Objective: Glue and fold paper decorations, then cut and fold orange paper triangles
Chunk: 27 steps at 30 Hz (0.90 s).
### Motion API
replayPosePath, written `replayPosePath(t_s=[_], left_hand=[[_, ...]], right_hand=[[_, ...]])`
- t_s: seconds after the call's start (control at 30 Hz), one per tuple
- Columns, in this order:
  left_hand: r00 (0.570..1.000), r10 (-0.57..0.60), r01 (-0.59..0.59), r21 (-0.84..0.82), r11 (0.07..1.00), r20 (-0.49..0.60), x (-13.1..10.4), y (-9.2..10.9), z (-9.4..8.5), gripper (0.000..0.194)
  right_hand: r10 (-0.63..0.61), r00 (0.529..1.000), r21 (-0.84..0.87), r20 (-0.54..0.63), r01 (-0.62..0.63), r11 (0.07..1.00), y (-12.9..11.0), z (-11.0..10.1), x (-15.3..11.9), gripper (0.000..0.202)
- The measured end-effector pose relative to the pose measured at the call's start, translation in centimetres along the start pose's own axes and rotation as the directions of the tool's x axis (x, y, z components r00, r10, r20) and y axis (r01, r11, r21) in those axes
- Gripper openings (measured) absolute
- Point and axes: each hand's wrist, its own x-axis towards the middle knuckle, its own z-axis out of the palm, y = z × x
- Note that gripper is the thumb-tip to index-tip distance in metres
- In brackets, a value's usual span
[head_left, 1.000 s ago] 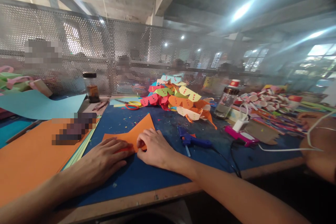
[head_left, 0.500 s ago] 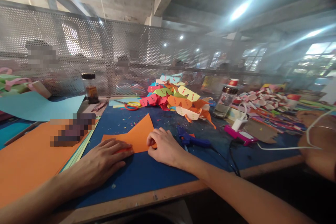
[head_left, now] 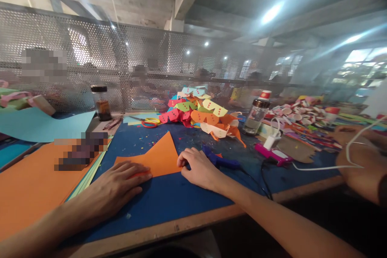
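A folded piece of orange paper (head_left: 161, 156) with a pointed peak lies on the blue tabletop. My left hand (head_left: 116, 183) rests flat over its left part, fingers stretched out. At the right corner of the paper, my right hand (head_left: 199, 169) has its thumb and index finger curled together at the edge; the corner between them is partly hidden. Just beyond the right hand lies a blue glue gun (head_left: 222, 160), partly covered by it.
Dotted paper cut-outs (head_left: 208, 117) are heaped behind, near scissors (head_left: 149, 121). Glass jars (head_left: 103, 105) stand at the back. Orange sheets (head_left: 33, 181) lie left under a blurred dark object. A pink power strip (head_left: 275, 155) and another person's arm (head_left: 359, 157) are at right.
My right hand has slid a little to the right along the paper, to its corner, showing more of the sheet. The left hand stays pressed on the paper. The view shifts slightly.
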Motion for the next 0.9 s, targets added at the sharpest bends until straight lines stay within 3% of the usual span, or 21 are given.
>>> replayPosePath(t_s=[0.3,0.5,0.7,0.9], left_hand=[[0.999,-0.025,0.023,-0.059,0.998,-0.041,0.1,0.1,0.0,0.035],[0.991,-0.12,0.11,-0.145,0.983,-0.065,1.2,0.6,0.7,0.028],[0.943,-0.318,0.293,-0.204,0.934,-0.102,3.5,1.9,1.4,0.019],[0.92,-0.367,0.343,-0.173,0.923,-0.136,4.6,1.7,2.0,0.011]], right_hand=[[-0.118,0.989,0.037,-0.089,0.122,0.992,-0.7,-0.3,0.5,0.029],[-0.322,0.947,0.0,0.011,0.322,0.947,-1.9,0.4,1.2,0.014],[-0.336,0.942,-0.066,-0.014,0.334,0.94,-1.9,1.2,1.1,0.012],[-0.379,0.925,-0.143,-0.03,0.371,0.918,-2.0,1.4,0.8,0.008]])
